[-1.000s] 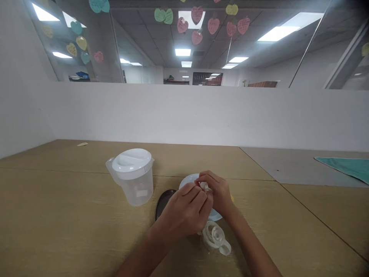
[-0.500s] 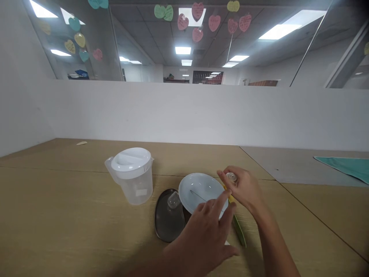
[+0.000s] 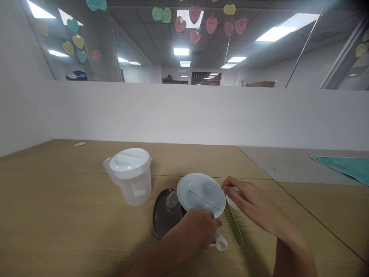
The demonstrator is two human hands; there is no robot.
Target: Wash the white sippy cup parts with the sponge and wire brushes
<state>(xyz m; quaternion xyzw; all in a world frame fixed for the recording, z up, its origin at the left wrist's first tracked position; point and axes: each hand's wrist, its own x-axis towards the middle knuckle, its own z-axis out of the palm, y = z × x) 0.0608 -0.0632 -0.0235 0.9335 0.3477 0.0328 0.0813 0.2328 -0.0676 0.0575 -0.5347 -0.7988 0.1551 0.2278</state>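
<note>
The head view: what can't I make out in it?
In the head view:
Clear container: mostly hidden by the left grip.
Clear piece: partly covered by the right grip, too small to identify.
Teal cloth: cut off by the picture's right edge.
Heart notes: writing too small to read.

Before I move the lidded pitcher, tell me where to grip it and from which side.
Grip the handle, coming from the left of the picture. It juts out on that side of the upright pitcher, facing away from the dark tray, white bowl and left hand, so that approach looks least obstructed.
</note>
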